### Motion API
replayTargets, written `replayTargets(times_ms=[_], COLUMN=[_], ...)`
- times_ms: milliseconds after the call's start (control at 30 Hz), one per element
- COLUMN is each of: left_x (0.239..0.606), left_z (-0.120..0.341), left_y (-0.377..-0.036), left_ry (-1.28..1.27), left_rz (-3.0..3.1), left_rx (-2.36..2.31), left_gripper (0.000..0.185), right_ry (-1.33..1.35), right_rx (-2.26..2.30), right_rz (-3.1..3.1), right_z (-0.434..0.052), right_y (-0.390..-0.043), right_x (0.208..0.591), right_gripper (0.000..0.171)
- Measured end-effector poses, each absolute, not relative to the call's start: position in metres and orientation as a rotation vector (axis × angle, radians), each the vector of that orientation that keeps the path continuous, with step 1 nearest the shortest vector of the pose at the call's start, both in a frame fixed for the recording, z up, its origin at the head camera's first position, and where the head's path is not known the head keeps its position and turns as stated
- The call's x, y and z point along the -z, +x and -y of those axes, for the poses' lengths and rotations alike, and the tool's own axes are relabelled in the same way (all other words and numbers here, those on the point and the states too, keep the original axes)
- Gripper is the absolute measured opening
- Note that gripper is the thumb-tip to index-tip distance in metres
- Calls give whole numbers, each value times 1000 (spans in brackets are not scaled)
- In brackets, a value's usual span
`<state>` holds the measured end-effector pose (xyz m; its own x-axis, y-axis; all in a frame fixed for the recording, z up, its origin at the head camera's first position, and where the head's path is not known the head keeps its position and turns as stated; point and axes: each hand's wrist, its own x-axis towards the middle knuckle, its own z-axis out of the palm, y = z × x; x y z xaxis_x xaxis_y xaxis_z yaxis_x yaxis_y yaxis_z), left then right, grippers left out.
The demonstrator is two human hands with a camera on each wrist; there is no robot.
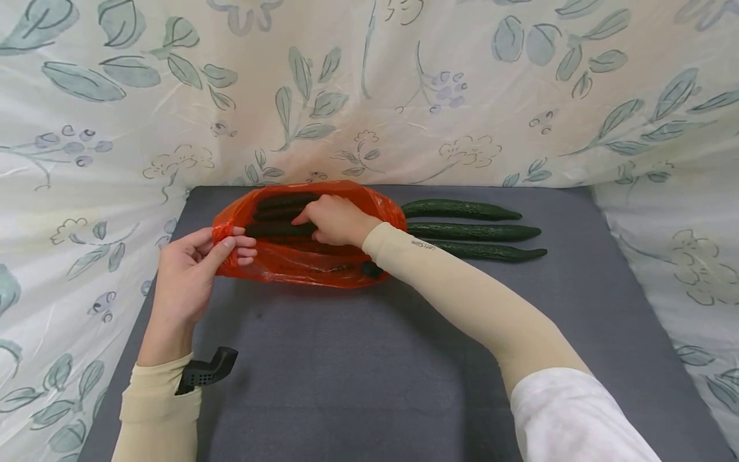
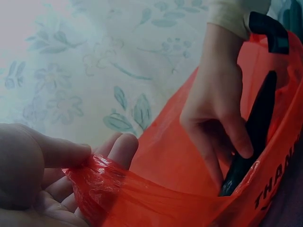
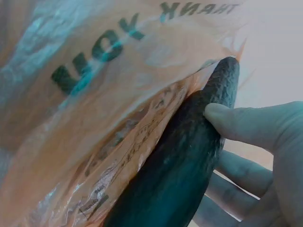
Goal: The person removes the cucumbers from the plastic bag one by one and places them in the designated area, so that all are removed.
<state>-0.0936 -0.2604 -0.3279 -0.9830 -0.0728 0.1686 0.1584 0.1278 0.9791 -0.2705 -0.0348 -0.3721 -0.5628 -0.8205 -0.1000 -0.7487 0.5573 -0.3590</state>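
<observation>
A red plastic bag (image 1: pixel 294 269) lies on its side with its mouth spread wide. At the left end of the mouth, my left hand (image 1: pixel 190 269) pinches the bunched rim between thumb and fingers. My right hand (image 1: pixel 340 221) reaches into the opening and grips a dark green cucumber (image 3: pixel 189 146), thumb on one side and fingers on the other. That cucumber (image 1: pixel 277 230) lies lengthwise inside the bag. Behind it in the bag are more dark cucumbers (image 1: pixel 283 204), partly covered by the right hand in the head view.
Three cucumbers (image 1: pixel 473 231) lie side by side on the grey cloth (image 1: pixel 346 359), right of the bag, their left ends hidden by the bag and right arm. A floral curtain (image 1: pixel 369 128) hangs behind and along both sides. A black wrist mount (image 1: pixel 208 372) sticks out from the left sleeve.
</observation>
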Motion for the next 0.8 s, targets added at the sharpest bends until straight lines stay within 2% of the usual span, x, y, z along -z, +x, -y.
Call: replayTargets(times_ms=[300,800], left_x=[326,329], left_z=[259,259], left_y=[-94,-95], left_ry=[-80,-95], left_rz=[2230,2210], left_rx=[1973,1975], left_gripper=[24,28], right_ry=[-1196,-1170], right_rx=[469,507], right_rz=[-2460,-2518], right_z=[32,21], right_y=[-262,-238], right_x=[361,348], right_gripper=[48,48])
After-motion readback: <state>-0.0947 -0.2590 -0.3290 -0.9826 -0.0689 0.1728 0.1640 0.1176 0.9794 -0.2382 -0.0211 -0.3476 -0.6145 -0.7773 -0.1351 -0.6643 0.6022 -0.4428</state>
